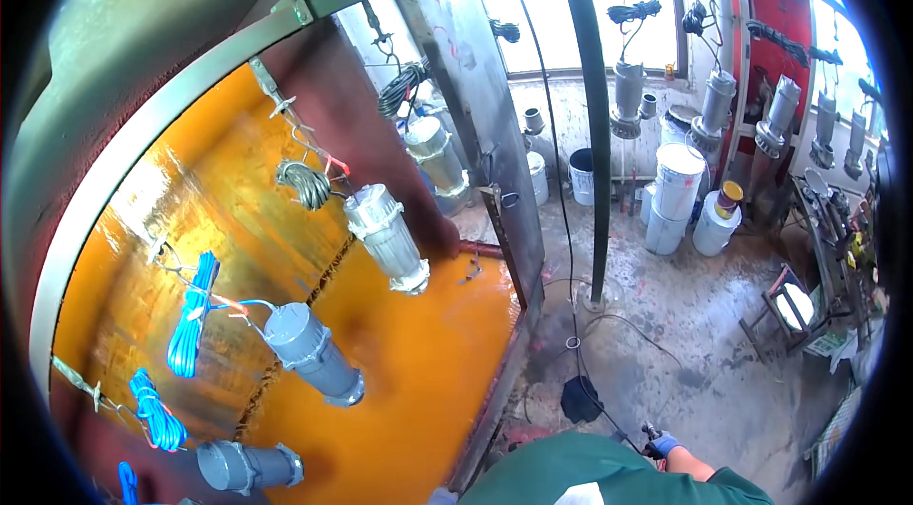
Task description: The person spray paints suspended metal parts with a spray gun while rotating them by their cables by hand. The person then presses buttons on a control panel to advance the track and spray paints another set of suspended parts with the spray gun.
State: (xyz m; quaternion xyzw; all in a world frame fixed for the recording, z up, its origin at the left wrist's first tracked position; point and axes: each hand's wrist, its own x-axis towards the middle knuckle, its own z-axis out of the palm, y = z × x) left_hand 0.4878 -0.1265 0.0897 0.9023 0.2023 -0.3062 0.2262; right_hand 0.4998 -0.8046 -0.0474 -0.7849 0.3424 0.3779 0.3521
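Note:
My right hand, in a blue-grey glove, is closed round a small dark spray gun beside my green-clad body at the lower edge. A thin black hose comes down from above to the spray gun. Of my left hand, only a pale gloved bit shows at the bottom edge, its fingers hidden. To my left, grey cylindrical motor-like units hang in a row: one with a blue cable bundle, a paler one farther off and one nearer. Neither hand touches them.
An orange-coated booth floor with a raised metal edge lies left. A metal post stands ahead. White buckets, a dark-mouthed bucket and more hanging units are at the back. A cluttered bench stands right.

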